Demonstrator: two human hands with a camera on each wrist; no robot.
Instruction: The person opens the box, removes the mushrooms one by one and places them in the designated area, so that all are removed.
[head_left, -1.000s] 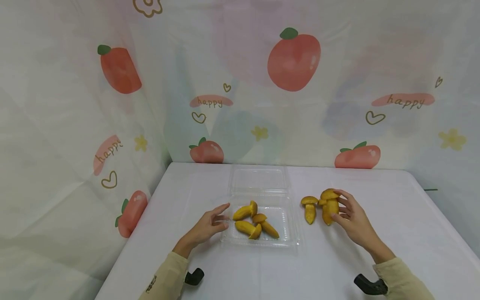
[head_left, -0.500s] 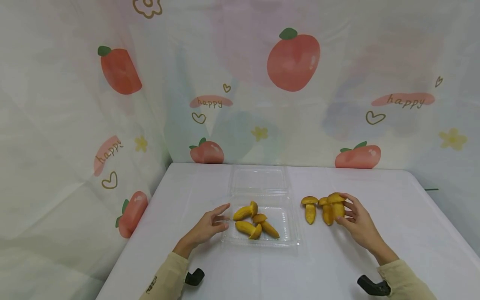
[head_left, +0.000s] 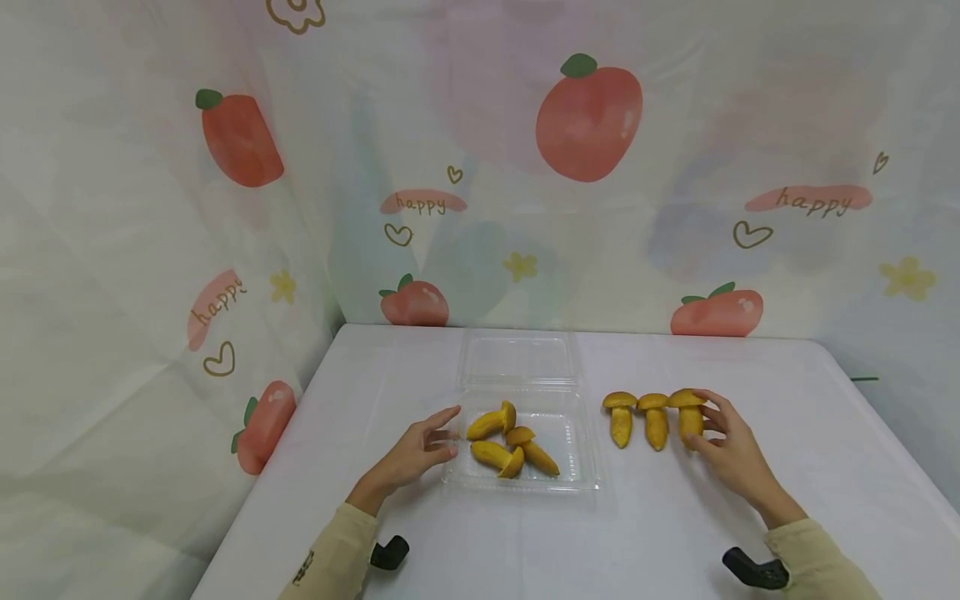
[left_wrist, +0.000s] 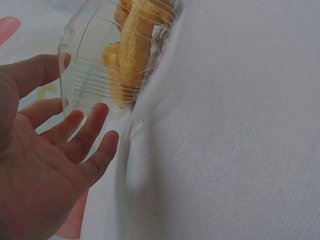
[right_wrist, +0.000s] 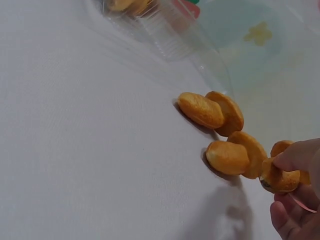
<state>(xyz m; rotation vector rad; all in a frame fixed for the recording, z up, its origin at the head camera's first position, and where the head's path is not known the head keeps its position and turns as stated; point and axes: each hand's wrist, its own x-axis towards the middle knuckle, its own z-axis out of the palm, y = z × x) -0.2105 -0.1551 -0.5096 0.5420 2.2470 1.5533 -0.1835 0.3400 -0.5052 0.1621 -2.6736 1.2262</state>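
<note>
In the head view, my right hand (head_left: 731,450) pinches a yellow-brown mushroom (head_left: 687,414) at the right end of a row. Two like mushrooms, one in the middle (head_left: 656,423) and one at the left (head_left: 620,421), lie beside it with caps toward the back. My left hand (head_left: 412,454) stays at the left side of a clear plastic clamshell box (head_left: 577,467), fingers spread and partly bent, gripping nothing. In the left wrist view a fingertip of that hand (left_wrist: 55,145) lies against or very near the box wall. Three mushrooms (head_left: 491,422) lie jumbled inside the box.
The box's clear lid (head_left: 517,358) is folded back flat toward the rear of the white-covered table (head_left: 465,550). Behind it hangs a printed cloth (head_left: 480,125), which also runs down the left side. A black curved piece shows at each sleeve.
My right hand has moved to the right with its mushroom, from over the middle mushroom to the row's right end, uncovering the middle one. The left hand and box have stayed put.
</note>
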